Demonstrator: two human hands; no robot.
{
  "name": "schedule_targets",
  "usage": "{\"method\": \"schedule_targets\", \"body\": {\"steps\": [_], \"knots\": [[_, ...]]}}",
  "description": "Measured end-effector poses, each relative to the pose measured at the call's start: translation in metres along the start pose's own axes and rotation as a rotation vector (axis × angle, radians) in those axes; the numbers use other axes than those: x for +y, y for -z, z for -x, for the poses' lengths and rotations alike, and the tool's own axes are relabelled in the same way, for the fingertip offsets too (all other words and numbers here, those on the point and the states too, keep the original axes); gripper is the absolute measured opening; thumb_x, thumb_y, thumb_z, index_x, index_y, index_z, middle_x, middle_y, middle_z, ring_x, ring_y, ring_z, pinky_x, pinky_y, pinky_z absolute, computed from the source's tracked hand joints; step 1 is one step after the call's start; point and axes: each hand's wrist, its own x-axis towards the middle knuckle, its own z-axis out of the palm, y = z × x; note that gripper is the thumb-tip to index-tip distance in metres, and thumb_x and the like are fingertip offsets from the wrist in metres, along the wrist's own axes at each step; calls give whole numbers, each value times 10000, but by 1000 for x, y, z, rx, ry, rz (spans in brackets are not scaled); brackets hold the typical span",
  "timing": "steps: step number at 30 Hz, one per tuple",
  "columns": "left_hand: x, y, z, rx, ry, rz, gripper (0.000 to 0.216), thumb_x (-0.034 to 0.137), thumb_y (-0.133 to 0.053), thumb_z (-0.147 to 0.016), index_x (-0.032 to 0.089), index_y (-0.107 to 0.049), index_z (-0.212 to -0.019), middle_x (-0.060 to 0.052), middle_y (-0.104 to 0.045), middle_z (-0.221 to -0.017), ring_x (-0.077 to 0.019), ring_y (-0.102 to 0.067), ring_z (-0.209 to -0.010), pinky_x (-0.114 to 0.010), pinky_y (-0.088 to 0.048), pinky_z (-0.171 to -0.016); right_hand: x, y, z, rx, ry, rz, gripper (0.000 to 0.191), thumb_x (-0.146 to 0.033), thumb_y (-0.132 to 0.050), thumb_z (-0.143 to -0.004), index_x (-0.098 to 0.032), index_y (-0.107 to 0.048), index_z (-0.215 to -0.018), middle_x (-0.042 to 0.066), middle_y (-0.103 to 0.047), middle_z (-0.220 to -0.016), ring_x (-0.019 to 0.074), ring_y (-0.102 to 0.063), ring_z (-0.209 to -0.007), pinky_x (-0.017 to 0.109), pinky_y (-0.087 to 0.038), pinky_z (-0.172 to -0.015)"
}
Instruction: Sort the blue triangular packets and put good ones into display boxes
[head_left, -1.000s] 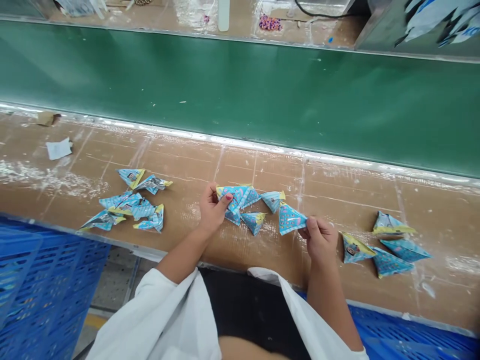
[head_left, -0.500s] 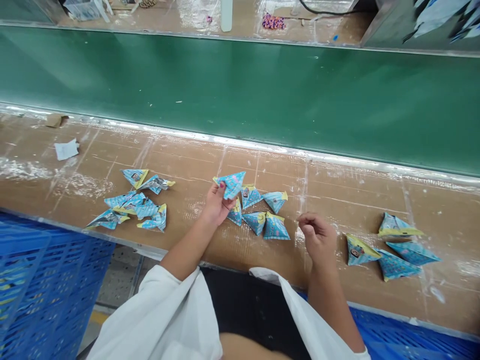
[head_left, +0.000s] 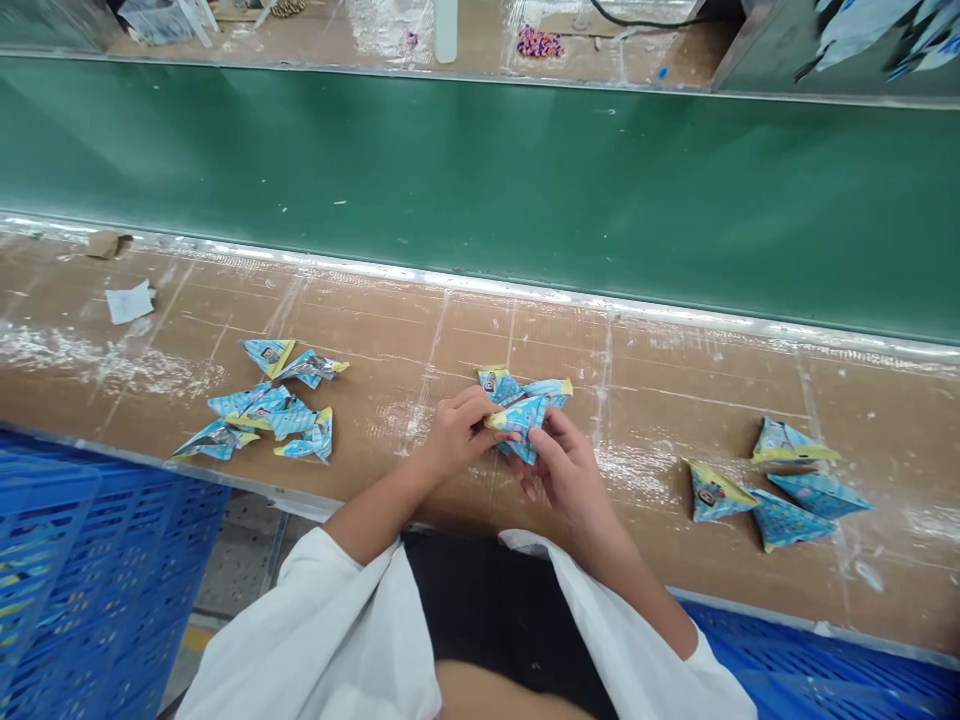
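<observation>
Between both hands is a blue pyramid-shaped packet (head_left: 526,413) with a yellow sealed edge. My left hand (head_left: 463,432) pinches it at the yellow end. On its other side my right hand (head_left: 564,462) grips it with thumb and fingers. Two similar packets, one with a printed figure (head_left: 498,385) and one with a yellow tip (head_left: 553,390), lie just behind it; others there are hidden by my hands. To the left rests a pile of several such packets (head_left: 281,410). A smaller group (head_left: 795,518) lies on the right.
Brown, tape-covered cardboard (head_left: 360,330) lines the bench. Beyond it runs a green belt (head_left: 480,180), with a cluttered shelf (head_left: 480,60) behind. Blue crates (head_left: 97,560) stand below the front edge at left and right. A white scrap (head_left: 130,302) lies at far left.
The left hand has brought its packet right and down. My right hand has come in from the right and now grips that packet too. The side groups look unmoved.
</observation>
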Motion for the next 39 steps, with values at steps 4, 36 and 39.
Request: {"method": "schedule_targets", "body": {"steps": [4,36,39], "knots": [[-3,-9,2,-98,-241,-68,121,331,-591,-891,216,-624,-911,-35,-638,-849,-135,-641,-785,-252,-514,-672,4,-1,4,-40,-60,-96,512,-609,-685,-731,-234,-501,-1026,-58,-559,-615,105,-504,-396,177,-340,-267],[22,-3,1,-244,-76,199,505,530,-565,-863,253,-497,-1280,-118,-579,-1172,-228,-597,-1048,-346,-542,-827,-4,25,7,210,372,570,373,-390,-799,-630,-233,-650,-934,1,-664,-805,162,-597,-680,267,-469,-614],[32,1,-1,-292,-41,48,313,363,-583,-890,220,-577,-1169,-102,-631,-1097,-220,-603,-1055,-373,-504,-922,-2,22,5,174,285,664,432,-377,-811,-612,-227,-592,-954,-51,-606,-668,114,-507,-519,223,-403,-495]]}}
